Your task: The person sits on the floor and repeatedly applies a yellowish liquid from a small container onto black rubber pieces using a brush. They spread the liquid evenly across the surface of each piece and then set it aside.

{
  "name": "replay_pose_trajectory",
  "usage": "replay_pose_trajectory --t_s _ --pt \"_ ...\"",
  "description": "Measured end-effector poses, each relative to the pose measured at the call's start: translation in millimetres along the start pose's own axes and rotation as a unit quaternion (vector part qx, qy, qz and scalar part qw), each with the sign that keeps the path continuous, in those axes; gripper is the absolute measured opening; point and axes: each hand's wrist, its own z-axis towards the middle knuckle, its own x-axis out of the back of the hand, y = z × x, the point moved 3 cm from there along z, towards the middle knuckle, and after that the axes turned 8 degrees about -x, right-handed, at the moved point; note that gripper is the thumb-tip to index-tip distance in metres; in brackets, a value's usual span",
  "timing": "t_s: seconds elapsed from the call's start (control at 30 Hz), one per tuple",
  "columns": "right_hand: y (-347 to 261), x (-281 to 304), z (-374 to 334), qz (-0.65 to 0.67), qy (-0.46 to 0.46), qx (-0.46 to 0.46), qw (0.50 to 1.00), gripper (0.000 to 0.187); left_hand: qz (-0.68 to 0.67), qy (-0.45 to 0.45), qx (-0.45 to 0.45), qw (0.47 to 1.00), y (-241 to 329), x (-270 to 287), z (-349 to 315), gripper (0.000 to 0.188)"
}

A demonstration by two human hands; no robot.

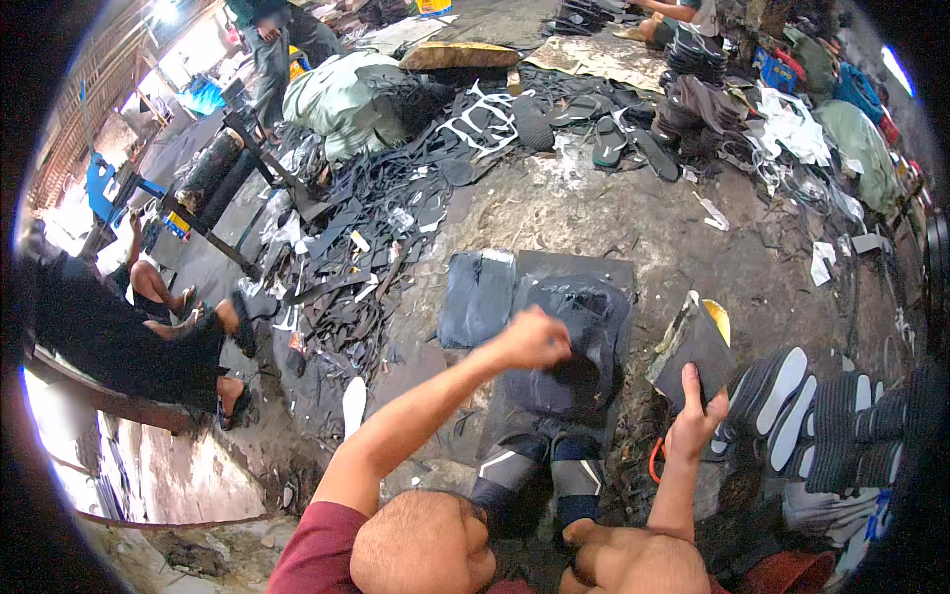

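While the left hand [534, 340] presses closed, maybe pinching something unseen, on the dark rubber sheet [574, 337], the right hand [696, 416] grips a black sole piece [693, 346] just right of that sheet, its long axis tilted upward.

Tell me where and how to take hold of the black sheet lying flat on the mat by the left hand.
Grip the dark sheet at its far short edge, coming from above and beyond: that end is bare and shows a pale, slightly raised lip. It lies flat on the dark mat, so pinch that edge; the left hand crowds the near right corner.
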Motion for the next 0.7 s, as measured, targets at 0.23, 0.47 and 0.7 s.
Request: replay_pose_trajectory --t_s 0.23,0.47,0.7 --pt "-5 14 1 -0.011 0.046 0.001 0.999 0.042 0.233 0.380 -0.048 0.894 36 200 6 0.010" --pt "6 -4 4 -0.040 0.001 -0.001 0.999 0.039 0.423 0.362 0.014 0.830 -9 236 0 0.013" --pt "-3 -9 -2 -0.024 0.013 0.000 1.000 0.038 0.455 0.230 0.055 0.858 -61 176 -36 0.005"
